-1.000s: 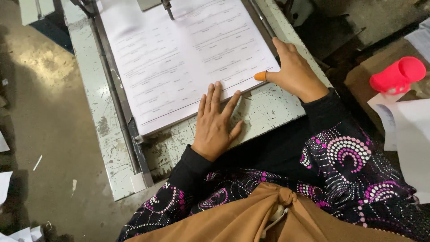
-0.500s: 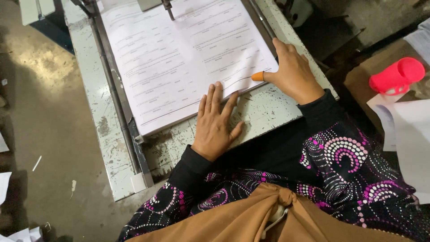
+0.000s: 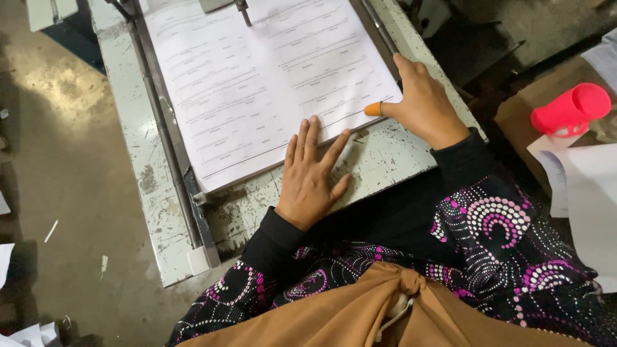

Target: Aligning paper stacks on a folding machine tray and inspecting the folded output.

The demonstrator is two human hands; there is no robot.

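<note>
Shifted only slightly since the earlier frames: right hand [image 3: 421,103] edged a little along the right-hand edge of the paper stack; left hand [image 3: 312,173] remained flat. Worn, paint-chipped metal table [image 3: 385,160] carried the printed paper stack [image 3: 257,83], squared against a dark metal guide rail [image 3: 170,148] along its left side. Pressed the left hand, fingers spread, onto the stack's near edge. Rested the right hand against the stack's right corner, orange rubber fingertip [image 3: 373,108] on the thumb touching the sheets. Kept both hands apart, neither gripping. Lay well apart at far right: pink cup [image 3: 572,109].
</note>
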